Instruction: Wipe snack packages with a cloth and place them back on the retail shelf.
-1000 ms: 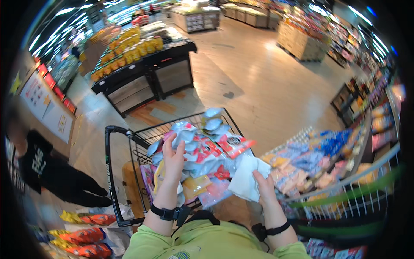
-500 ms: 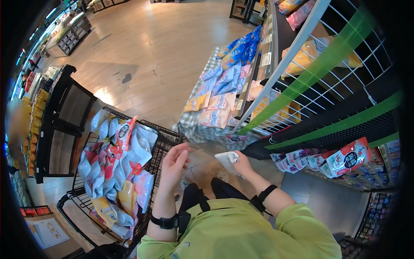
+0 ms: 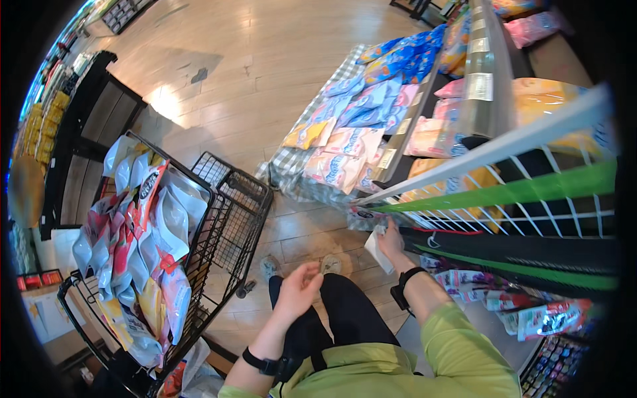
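My right hand (image 3: 391, 237) grips a white cloth (image 3: 377, 249) at the lower edge of a white wire rack (image 3: 580, 216), next to a small package (image 3: 365, 213). My left hand (image 3: 300, 289) is empty, its fingers loosely curled, above my legs. On the rack and the slanted shelves beside it lie yellow and pink bags (image 3: 544, 109). A checked cloth display (image 3: 285, 182) holds blue, pink and yellow bags. Below the rack, red and purple pouches (image 3: 547, 322) hang along a dark strip.
A black cart (image 3: 235, 219), piled with silver, red and yellow pouches, stands to my left. Behind it is a black display stand (image 3: 86, 113) with yellow jars. A person (image 3: 28, 189) shows only as a blur at the far left. Wooden flooring (image 3: 239, 60) extends beyond.
The view has turned right, moving the cart leftward in the picture. My right hand has carried the cloth forward to the rack's edge. My left hand has lowered slightly.
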Demonstrator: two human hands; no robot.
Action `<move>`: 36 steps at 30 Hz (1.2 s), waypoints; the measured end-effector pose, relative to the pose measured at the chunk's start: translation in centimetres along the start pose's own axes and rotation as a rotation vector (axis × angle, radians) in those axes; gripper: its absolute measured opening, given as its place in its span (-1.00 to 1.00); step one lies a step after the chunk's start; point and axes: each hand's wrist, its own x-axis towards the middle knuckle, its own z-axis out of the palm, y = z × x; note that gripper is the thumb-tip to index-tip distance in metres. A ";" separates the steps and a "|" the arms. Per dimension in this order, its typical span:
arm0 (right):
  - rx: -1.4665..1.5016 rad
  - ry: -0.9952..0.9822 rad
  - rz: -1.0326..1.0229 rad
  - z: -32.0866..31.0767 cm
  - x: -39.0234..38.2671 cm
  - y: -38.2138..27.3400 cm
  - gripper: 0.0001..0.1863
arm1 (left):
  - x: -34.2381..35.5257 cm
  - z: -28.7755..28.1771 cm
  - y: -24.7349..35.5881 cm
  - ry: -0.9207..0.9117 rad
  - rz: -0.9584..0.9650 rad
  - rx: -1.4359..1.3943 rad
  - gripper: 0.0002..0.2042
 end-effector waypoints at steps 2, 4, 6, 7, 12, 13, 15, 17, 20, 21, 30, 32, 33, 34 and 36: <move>-0.039 -0.146 0.144 0.9 2.0 -0.8 -0.24 | -0.7 0.6 -1.2 0.005 -0.049 -0.004 -0.66; -0.016 0.004 0.128 2.6 3.9 0.7 -0.32 | -0.7 1.4 -2.4 -0.015 -0.126 0.015 -0.65; -0.049 0.083 0.064 4.2 4.8 1.3 -0.44 | 0.2 2.3 -4.3 -0.008 -0.123 0.007 -0.65; -0.074 0.050 0.025 4.7 5.1 1.9 -0.50 | 0.6 2.9 -5.1 -0.011 -0.104 0.004 -0.65; -0.114 -0.101 -0.105 6.5 4.0 3.1 -0.67 | 5.2 5.8 -4.2 -0.066 0.017 0.094 -0.64; -0.103 -0.092 -0.218 6.2 2.9 2.3 -0.69 | 6.3 6.5 -4.0 -0.065 0.048 0.141 -0.64; -0.088 -0.130 -0.400 5.5 1.5 2.2 -0.70 | 9.0 8.2 -3.4 0.050 0.254 0.226 -0.60; -0.009 -0.199 -0.370 4.2 -0.4 1.3 -0.69 | 10.0 10.1 -3.3 0.174 0.457 0.318 -0.55; 0.094 -0.298 -0.335 2.6 -2.5 0.6 -0.69 | 10.6 12.5 -4.2 0.109 0.445 0.404 -0.53; 0.148 -0.304 -0.331 3.0 -2.8 1.3 -0.68 | 10.7 13.2 -5.0 0.002 0.422 0.428 -0.57; 0.305 -0.268 -0.303 1.2 -7.3 2.5 -0.54 | 11.3 13.2 -5.5 -0.043 0.290 0.316 -0.69; 0.079 -0.245 -0.548 -1.0 -8.1 1.0 -0.51 | 11.7 12.6 -6.0 -0.098 0.277 0.273 -0.63; 0.070 -0.272 -0.566 -1.8 -8.5 0.5 -0.52 | 11.5 12.3 -5.9 -0.092 0.283 0.272 -0.63; 0.061 -0.300 -0.588 -2.6 -8.8 -0.1 -0.53 | 11.0 11.8 -5.7 -0.024 0.367 0.238 -0.62; 0.088 -0.378 -0.622 -5.0 -9.6 -2.3 -0.54 | 10.0 9.9 -5.2 0.057 0.458 0.206 -0.59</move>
